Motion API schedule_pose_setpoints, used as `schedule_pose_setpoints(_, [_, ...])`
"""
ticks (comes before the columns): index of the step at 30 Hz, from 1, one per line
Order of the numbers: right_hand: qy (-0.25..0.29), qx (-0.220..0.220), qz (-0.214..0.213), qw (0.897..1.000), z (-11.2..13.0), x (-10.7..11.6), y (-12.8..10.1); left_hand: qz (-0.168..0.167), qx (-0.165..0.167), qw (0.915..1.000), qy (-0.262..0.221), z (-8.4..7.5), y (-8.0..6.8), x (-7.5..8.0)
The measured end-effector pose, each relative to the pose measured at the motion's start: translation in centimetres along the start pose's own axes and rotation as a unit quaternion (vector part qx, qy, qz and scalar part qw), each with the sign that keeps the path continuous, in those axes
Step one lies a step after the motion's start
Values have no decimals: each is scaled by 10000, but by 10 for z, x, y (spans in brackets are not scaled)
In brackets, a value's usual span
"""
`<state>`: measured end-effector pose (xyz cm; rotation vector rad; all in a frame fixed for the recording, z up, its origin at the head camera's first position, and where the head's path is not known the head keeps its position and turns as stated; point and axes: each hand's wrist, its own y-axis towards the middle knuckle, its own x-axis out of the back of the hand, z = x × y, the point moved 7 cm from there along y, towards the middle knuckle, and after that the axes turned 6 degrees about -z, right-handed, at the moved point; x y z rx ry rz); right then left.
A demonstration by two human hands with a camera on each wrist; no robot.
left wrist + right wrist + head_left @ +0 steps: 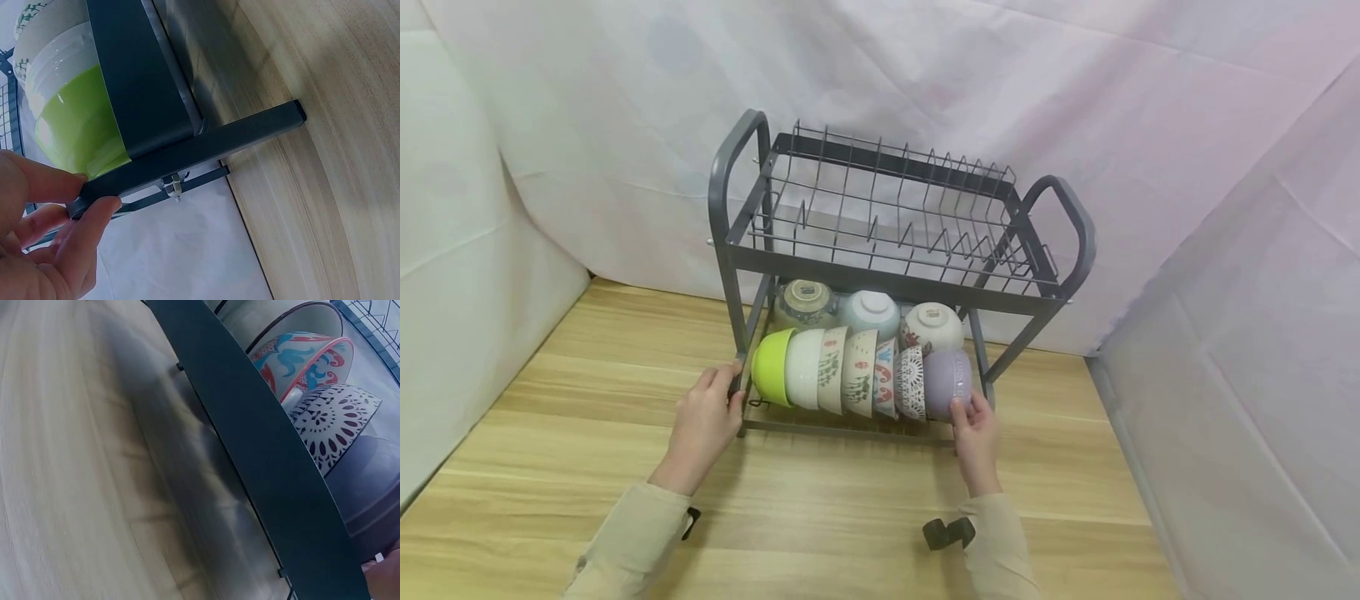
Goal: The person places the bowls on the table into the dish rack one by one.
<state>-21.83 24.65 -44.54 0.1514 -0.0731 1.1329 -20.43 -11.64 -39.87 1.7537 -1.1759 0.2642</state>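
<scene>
A dark grey two-tier dish rack (850,271) holds a row of bowls tipped on their sides along the front of its lower tier. My left hand (706,421) grips the rack's left front post; in the left wrist view the thumb and fingers pinch that post (206,147) beside the lime-green bowl (84,128). At the row's other end, my right hand (976,437) holds the lavender bowl (946,383), thumb on its near side. Next to it stands a bowl with a dark lace pattern (331,422), then a red-and-blue patterned bowl (306,359).
Behind the row, three upturned bowls sit on the lower tier, among them a pale blue one (871,312). The upper tier (887,200) has wire dividers. Wooden tabletop (820,508) extends in front, and white cloth (925,50) hangs behind and at both sides.
</scene>
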Motion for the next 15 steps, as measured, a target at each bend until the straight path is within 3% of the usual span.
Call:
schedule_pose_setpoints(10, [-434,98,141,9989,0,-6,-1,-67,-90,9999,-8,1,0,0])
schedule_pose_setpoints(12, [-494,287,309,9979,2,-8,-3,143,-38,9999,-76,4,0,0])
schedule_pose_setpoints(15, [-958,1005,650,9882,12,-4,-18,799,318,9956,-385,12,-3,4])
